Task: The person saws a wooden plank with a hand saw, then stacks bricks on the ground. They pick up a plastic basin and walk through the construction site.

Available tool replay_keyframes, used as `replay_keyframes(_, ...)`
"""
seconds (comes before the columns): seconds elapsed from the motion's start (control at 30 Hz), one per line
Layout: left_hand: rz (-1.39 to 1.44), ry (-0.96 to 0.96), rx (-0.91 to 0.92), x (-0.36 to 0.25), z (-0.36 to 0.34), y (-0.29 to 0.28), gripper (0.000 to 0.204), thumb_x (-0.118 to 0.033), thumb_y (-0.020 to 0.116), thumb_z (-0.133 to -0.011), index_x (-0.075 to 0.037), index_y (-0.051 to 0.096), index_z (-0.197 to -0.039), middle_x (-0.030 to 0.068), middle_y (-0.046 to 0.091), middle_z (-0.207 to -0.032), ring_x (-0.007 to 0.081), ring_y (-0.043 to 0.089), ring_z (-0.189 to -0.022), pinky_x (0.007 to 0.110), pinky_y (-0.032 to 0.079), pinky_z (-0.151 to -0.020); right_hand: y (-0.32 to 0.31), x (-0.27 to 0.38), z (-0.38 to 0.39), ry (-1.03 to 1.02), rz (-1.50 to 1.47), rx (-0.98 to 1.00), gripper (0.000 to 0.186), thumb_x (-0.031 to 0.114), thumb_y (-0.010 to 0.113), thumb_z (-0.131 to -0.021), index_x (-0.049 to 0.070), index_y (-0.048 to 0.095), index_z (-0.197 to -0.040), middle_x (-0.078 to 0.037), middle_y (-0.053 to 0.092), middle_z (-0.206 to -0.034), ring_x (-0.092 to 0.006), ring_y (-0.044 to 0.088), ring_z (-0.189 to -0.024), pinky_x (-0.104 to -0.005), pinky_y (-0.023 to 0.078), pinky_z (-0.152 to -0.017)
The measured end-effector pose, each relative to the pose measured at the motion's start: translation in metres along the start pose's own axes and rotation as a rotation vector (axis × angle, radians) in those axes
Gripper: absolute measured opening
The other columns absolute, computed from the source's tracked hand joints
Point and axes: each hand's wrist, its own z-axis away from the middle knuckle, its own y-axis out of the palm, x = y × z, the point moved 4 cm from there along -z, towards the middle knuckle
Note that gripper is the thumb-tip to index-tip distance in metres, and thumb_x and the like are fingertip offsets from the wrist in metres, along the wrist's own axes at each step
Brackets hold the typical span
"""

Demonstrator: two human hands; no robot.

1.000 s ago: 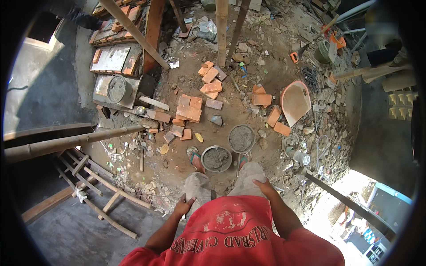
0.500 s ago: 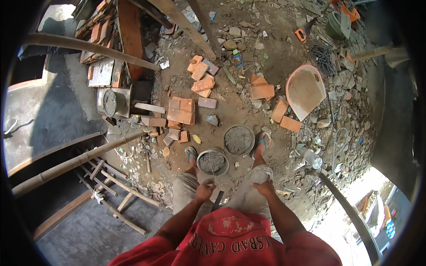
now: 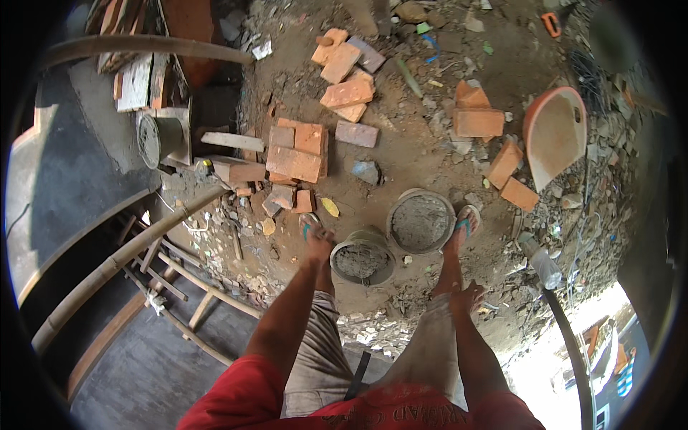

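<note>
My left hand (image 3: 320, 245) is lowered beside my left foot, just left of a bucket (image 3: 393, 269) filled with wet grey mortar (image 3: 360, 261). Its fingers look loosely apart, with nothing visible in them. A second round bucket of mortar (image 3: 420, 219) stands right behind the first, touching or nearly touching it, close to my right foot. My right hand (image 3: 467, 295) is at my right knee, its fingers spread and holding nothing. Both buckets stand upright on the dirt between my sandalled feet.
Orange brick stacks (image 3: 297, 152) lie ahead, with more loose bricks (image 3: 479, 122) at right near a curved pan-like piece (image 3: 557, 136). Another mortar bucket (image 3: 159, 136) is on a ledge at left. Bamboo poles (image 3: 129, 258) and a wooden ladder (image 3: 201, 308) flank the left; rubble covers the ground.
My body has bent forward. My left hand has gone down from my lap to beside the near bucket, while my right hand stays at the right knee.
</note>
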Motion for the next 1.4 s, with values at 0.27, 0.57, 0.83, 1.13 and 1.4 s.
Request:
replay_keyframes(0.27,1.002,-0.539,-0.340,0.025,-0.187,-0.080,0.090,-0.072,0.048,-0.098,-0.014,0.025,-0.162,0.0129,0.034,-0.164,0.0389,0.047,-0.134,0.053,0.044,-0.102,0.016,0.398,0.067,-1.161,-0.276,-0.035,0.086,0.035,0.083,-0.084,0.010,0.041,-0.154,-0.020,0.043,-0.151,-0.0386,0.041,-0.141,-0.0493,0.037,-0.115)
replay_keyframes(0.57,1.318,-0.426,-0.229,0.015,-0.276,-0.105,0.071,-0.069,0.044,-0.101,-0.011,0.053,-0.142,0.0102,0.056,-0.145,0.0313,0.055,-0.126,0.047,0.046,-0.096,0.129,0.629,0.092,-1.504,-0.173,-0.337,0.097,0.011,0.081,-0.074,0.007,0.032,-0.159,-0.015,0.038,-0.154,-0.0355,0.038,-0.144,-0.0466,0.029,-0.120)
replay_keyframes(0.83,0.553,-0.214,-0.581,-0.007,-0.268,-0.127,0.083,-0.063,0.051,-0.101,-0.004,0.035,-0.158,0.0277,0.042,-0.157,0.0386,0.044,-0.143,0.049,0.037,-0.116,0.117,0.627,0.089,-1.580,-0.167,-0.183,0.098,0.009,0.083,-0.072,0.013,0.036,-0.158,-0.013,0.041,-0.154,-0.0346,0.041,-0.142,-0.0472,0.031,-0.118)
replay_keyframes(1.13,-0.596,0.666,-0.129,-0.130,-0.426,-0.154,0.073,-0.057,0.064,-0.097,-0.002,0.057,-0.144,0.0236,0.051,-0.151,0.0411,0.046,-0.141,0.042,0.036,-0.119,0.114,0.615,0.081,-1.669,-0.258,-0.176,0.077,0.011,0.067,-0.085,0.022,0.042,-0.157,-0.013,0.041,-0.156,-0.0351,0.041,-0.142,-0.0485,0.029,-0.120)
replay_keyframes(1.4,-1.185,1.038,0.016,-0.088,-0.426,-0.131,0.050,-0.048,0.052,-0.106,-0.017,0.056,-0.145,0.0186,0.053,-0.146,0.0415,0.041,-0.142,0.049,0.037,-0.116,0.134,0.622,0.070,-1.640,-0.237,-0.368,0.054,0.024,0.061,-0.094,0.022,0.053,-0.148,-0.014,0.042,-0.159,-0.0372,0.031,-0.151,-0.0541,0.023,-0.125)
